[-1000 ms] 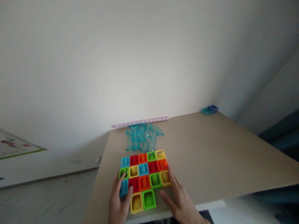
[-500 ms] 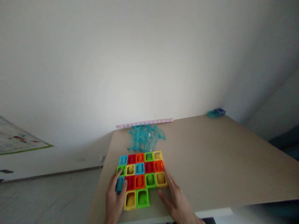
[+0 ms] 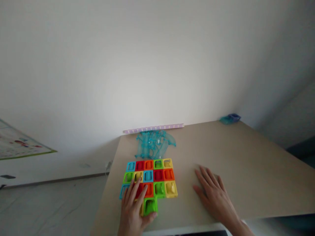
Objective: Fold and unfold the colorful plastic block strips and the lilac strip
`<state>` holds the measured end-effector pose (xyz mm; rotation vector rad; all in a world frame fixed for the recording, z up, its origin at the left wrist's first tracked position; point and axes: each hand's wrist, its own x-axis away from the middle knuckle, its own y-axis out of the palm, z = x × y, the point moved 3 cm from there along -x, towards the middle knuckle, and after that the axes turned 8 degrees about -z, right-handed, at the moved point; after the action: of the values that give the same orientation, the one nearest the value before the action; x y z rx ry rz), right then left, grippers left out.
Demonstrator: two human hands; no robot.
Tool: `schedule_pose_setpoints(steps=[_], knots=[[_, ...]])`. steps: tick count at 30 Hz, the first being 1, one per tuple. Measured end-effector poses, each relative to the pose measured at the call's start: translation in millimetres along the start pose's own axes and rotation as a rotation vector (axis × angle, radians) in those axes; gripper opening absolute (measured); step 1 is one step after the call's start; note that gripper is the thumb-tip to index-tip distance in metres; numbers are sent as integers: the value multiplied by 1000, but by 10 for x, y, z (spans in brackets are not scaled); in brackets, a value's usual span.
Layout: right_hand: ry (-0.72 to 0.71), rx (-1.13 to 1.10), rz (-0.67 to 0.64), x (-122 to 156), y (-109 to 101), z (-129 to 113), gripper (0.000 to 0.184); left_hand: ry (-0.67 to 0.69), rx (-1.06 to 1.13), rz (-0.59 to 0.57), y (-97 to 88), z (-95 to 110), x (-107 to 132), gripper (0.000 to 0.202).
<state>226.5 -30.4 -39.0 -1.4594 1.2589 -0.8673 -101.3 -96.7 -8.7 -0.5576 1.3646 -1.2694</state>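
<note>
Several square open plastic tiles (image 3: 158, 175) in blue, red, orange, green and yellow lie edge to edge on the table, in rows. The front row is shorter, with a green tile (image 3: 150, 206) at its right end. My left hand (image 3: 133, 206) lies over the front left tiles with its fingers spread, and its thumb is at the green tile's near edge. To the right of the tiles, my right hand (image 3: 213, 193) rests palm down on the bare tabletop, fingers stretched out and holding nothing.
Behind the tiles lies a heap of clear blue plastic pieces (image 3: 155, 144). A long lilac strip (image 3: 154, 128) runs along the wall. Blue and teal pieces (image 3: 230, 118) sit in the table's far right corner. The table (image 3: 246, 170) ends at a left edge above the floor.
My right hand has left the tiles' right side and moved right onto the table. My left hand has shifted from the left edge onto the front tiles.
</note>
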Motion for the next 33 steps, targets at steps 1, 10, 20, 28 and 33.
schedule_pose_setpoints(steps=[1,10,20,28,33], knots=[[-2,19,-15,-1,-11,-1,58,9,-13,6,19,-30,-19,80],[18,54,-2,0,-53,-82,58,-4,-24,17,23,-16,-100,73],[17,52,-7,-5,-48,-63,59,-49,23,53,72,1,-115,69],[21,54,-15,-10,-45,-68,60,-42,7,72,45,29,-127,66],[23,60,-11,-9,-55,-71,60,-46,18,90,45,39,-149,67]])
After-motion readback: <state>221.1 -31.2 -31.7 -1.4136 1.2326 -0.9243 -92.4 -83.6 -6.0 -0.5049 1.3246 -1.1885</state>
